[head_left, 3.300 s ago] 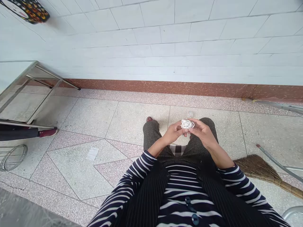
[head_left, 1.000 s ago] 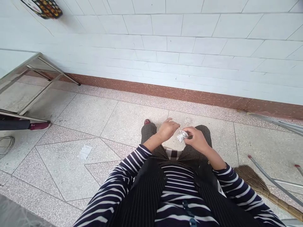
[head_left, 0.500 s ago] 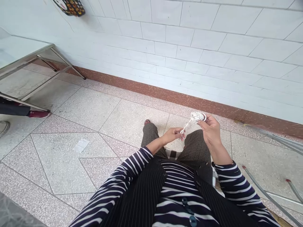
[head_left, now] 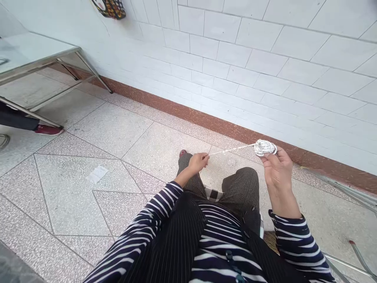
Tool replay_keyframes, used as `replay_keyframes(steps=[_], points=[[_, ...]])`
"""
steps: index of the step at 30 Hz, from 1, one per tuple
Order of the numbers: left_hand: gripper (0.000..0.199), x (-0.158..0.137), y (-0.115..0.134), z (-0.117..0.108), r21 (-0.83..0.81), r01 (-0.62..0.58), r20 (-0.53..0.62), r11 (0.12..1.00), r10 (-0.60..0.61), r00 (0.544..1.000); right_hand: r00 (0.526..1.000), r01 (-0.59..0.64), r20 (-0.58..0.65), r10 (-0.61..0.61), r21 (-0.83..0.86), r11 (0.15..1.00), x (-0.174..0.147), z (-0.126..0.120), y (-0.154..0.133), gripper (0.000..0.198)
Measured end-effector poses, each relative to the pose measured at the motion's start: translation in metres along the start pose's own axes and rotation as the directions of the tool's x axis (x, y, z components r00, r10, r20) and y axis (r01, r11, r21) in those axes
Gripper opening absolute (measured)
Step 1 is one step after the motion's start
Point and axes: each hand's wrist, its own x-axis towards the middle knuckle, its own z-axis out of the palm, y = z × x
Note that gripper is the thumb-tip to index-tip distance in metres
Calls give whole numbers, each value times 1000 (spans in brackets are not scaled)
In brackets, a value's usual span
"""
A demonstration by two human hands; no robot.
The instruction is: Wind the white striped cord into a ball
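Observation:
A wound ball of white cord (head_left: 265, 147) is gripped in the fingers of my right hand (head_left: 278, 167), raised on the right side. From it a strand of cord (head_left: 235, 149) runs nearly straight to the left. Its other end is pinched by my left hand (head_left: 199, 162), which is closed above my left knee. On the floor between my feet and the wall lies a small round white patterned thing (head_left: 231, 161), too small to name.
A glass-topped metal table (head_left: 44, 51) stands at the left, with another person's dark red shoe (head_left: 49, 130) by its leg. White paper (head_left: 97, 174) lies on the floor. Metal legs (head_left: 361, 251) are at the lower right. A tiled wall (head_left: 235, 74) rises ahead.
My hands have moved apart, the left one leftward and the right one rightward. The cord between them is now longer and straighter. The view has shifted slightly.

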Motion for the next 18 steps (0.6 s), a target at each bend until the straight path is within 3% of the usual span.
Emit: replay_keyframes(steps=[4,9,11,14,16,18], points=[[29,10,-20,-9,110,104,-51,989,-98,994,1000,4,-2,-4,70,998,1,2,-16,29],[25,27,-24,3,214,71,-13,974,-70,997,997,2,80,-1,-11,1000,6,7,-22,33],[41,35,-11,15,117,6,54,993,-13,998,992,1,125,13,-115,993,9,11,-18,36],[61,43,22,34,-215,-140,138,967,172,975,971,-22,223,81,-257,966,11,19,-5,36],[64,47,47,44,-467,-223,141,855,321,937,959,-44,256,125,-303,952,10,25,4,34],[48,48,67,51,-632,-223,150,742,400,904,958,-44,255,132,-323,945,10,29,11,32]])
